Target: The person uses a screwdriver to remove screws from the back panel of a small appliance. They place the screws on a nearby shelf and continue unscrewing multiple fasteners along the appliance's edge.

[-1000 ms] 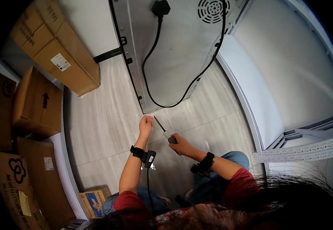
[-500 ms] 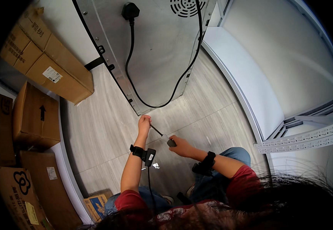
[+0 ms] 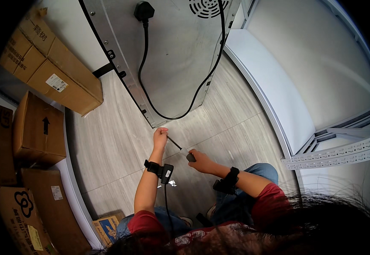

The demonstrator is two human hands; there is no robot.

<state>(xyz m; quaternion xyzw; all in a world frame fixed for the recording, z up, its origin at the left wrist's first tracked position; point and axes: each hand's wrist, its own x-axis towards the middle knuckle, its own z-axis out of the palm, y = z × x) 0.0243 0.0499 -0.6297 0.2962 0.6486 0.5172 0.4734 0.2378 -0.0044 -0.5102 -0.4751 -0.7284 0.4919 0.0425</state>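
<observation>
My right hand [image 3: 202,161] is closed round the grey handle of a screwdriver [image 3: 186,152], whose dark shaft slants up and left. At the shaft's tip my left hand [image 3: 160,137] is pinched together; whatever sits between its fingers is too small to make out. Just beyond my left hand stands the lower corner of a metal appliance [image 3: 172,68] with screws and black clips along its edges. A black power cord [image 3: 141,72] hangs in a loop across its panel, from a plug [image 3: 144,11] near the top.
Cardboard boxes [image 3: 63,80] stand at the left, with more boxes [image 3: 40,131] on a white shelf there. White shelving [image 3: 270,89] curves along the right, with a perforated metal strip [image 3: 334,155]. A small box [image 3: 108,229] lies on the floor [image 3: 108,140] by my left knee.
Almost nothing differs. The view has shifted very slightly, and both hands keep their places on and beside the screwdriver.
</observation>
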